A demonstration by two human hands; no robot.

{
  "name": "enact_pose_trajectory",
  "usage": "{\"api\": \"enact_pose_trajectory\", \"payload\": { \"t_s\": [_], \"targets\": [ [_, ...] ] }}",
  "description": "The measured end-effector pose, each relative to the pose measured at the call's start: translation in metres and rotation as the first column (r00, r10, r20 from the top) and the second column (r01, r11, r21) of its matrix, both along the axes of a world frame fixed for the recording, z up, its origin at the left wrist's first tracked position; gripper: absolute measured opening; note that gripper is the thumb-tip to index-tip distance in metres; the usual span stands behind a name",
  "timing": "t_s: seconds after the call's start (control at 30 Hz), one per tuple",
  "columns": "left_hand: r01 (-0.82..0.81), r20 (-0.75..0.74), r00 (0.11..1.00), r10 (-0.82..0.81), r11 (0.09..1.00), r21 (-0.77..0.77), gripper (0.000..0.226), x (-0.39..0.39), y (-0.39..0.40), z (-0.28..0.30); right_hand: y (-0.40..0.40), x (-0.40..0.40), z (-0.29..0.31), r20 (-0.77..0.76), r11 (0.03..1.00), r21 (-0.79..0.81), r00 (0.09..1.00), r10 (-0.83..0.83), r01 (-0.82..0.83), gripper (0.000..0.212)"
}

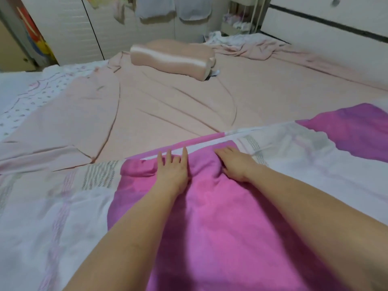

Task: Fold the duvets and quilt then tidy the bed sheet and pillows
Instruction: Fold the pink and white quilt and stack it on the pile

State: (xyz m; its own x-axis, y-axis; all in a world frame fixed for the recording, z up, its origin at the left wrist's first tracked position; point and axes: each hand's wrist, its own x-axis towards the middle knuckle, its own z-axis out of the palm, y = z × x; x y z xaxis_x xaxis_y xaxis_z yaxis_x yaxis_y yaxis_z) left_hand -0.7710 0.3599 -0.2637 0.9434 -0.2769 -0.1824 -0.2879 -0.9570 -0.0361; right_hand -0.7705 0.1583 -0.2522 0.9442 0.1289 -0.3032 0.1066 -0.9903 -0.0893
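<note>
A pink, purple and white patchwork duvet (220, 217) lies across the near part of the bed. My left hand (172, 169) presses flat on its pink panel near the far folded edge, fingers spread and straight. My right hand (235, 162) rests flat beside it on the same panel, fingers straight. Beyond the duvet the pale pink bed sheet (168, 101) is wrinkled. A contoured pink pillow (172, 57) sits toward the head of the bed. A crumpled pink and white quilt (243, 45) lies at the far right corner.
A white dotted cloth (31, 95) lies along the bed's left side. White wardrobe doors (69, 28) stand behind, with clothes (155, 7) hanging on them. A small trolley shelf (239, 19) is at the back. A white wall with a dark stripe (327, 26) borders the right.
</note>
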Motion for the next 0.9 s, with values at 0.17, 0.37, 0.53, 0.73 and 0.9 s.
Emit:
{"api": "enact_pose_trajectory", "payload": {
  "t_s": [0.17,0.37,0.53,0.73,0.9],
  "targets": [
    [-0.060,0.123,0.990,0.072,0.993,-0.101,0.024,-0.011,0.002,-0.001,0.007,0.016,0.003,0.260,1.000,0.007,0.966,-0.011,0.010,0.027],
    [-0.176,0.390,0.870,0.302,0.928,-0.328,0.034,0.070,0.000,0.039,0.024,0.076,0.050,0.580,0.972,0.099,0.781,-0.230,0.212,0.032],
    [-0.092,0.253,0.957,0.139,0.978,-0.187,0.069,0.007,0.031,-0.030,0.057,0.028,-0.067,-0.183,0.963,0.058,0.951,-0.250,0.264,0.064],
    [-0.078,-0.188,0.979,0.086,0.996,0.049,0.077,0.000,0.075,-0.043,0.120,-0.006,-0.048,0.217,0.933,0.307,0.941,-0.261,0.188,0.063],
    [-0.101,-0.132,0.985,0.111,0.992,0.076,0.072,-0.068,0.132,-0.021,0.144,-0.054,-0.078,-0.141,1.000,0.031,0.990,0.005,-0.001,0.066]
  ]
}}
